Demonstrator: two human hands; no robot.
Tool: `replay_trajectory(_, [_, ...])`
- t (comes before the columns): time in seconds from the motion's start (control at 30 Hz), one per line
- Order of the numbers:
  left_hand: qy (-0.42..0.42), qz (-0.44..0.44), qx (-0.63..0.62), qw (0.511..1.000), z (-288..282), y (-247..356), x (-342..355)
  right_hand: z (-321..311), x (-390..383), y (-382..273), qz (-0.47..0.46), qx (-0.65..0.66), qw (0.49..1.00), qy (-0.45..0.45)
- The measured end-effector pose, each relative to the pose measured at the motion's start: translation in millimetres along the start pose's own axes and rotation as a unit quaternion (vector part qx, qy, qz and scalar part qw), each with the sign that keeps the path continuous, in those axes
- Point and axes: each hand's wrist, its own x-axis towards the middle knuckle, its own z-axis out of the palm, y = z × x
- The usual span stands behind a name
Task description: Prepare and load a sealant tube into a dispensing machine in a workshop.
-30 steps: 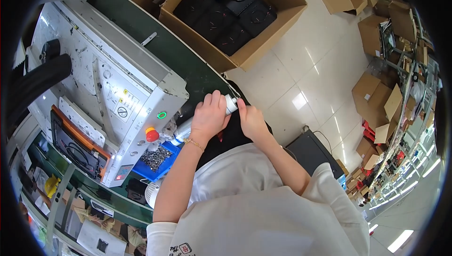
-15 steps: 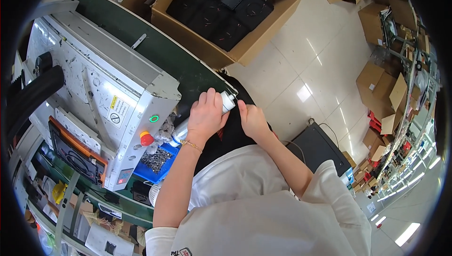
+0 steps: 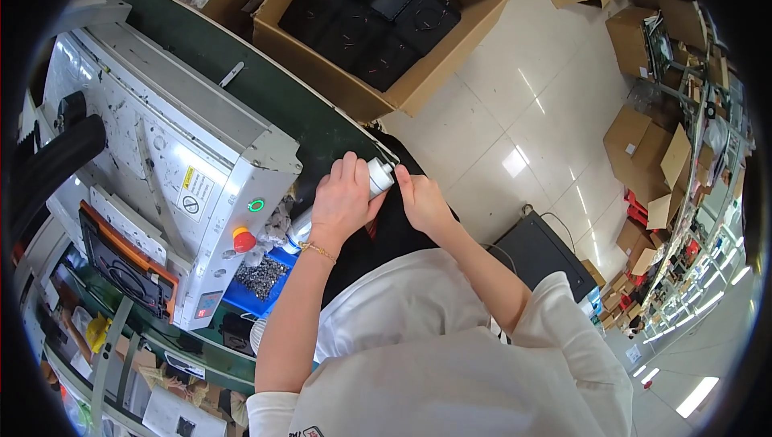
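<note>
My left hand is wrapped around a long white cylindrical tube, which has a small nozzle at its upper end. Lower down, part of the tube with a blue band shows beside my left wrist. Just right of the nozzle, my right hand is closed, its thumb up near the tip. Whether its curled fingers hold anything is hidden. Below and left of my left hand lies a blue tray of small metal parts, partly covered by my forearm.
A white machine with a red knob and a green-ringed button stands at left on a dark green bench. Ahead is an open carton of black cases. A black box sits at right, with more cartons beyond.
The whole view has shifted slightly. My left hand keeps its hold on the tube, while my right thumb is a little closer to the nozzle.
</note>
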Motion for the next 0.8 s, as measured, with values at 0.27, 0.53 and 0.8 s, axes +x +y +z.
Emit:
replay_trajectory(0.27, [0.079,0.050,0.023,0.995,-9.3,-9.6,1.2,-10.6,-13.1,-13.5,-0.023,0.039,0.999,0.000])
replay_trajectory(0.53, [0.077,-0.008,0.024,0.997,-8.5,-8.8,-0.9,-8.4,-18.1,-15.9,-0.001,-0.057,0.998,0.009])
replay_trajectory(0.8, [0.077,0.035,0.037,0.996,-1.9,-10.1,1.6,-7.9,-29.8,-21.0,0.019,-0.061,0.998,0.025])
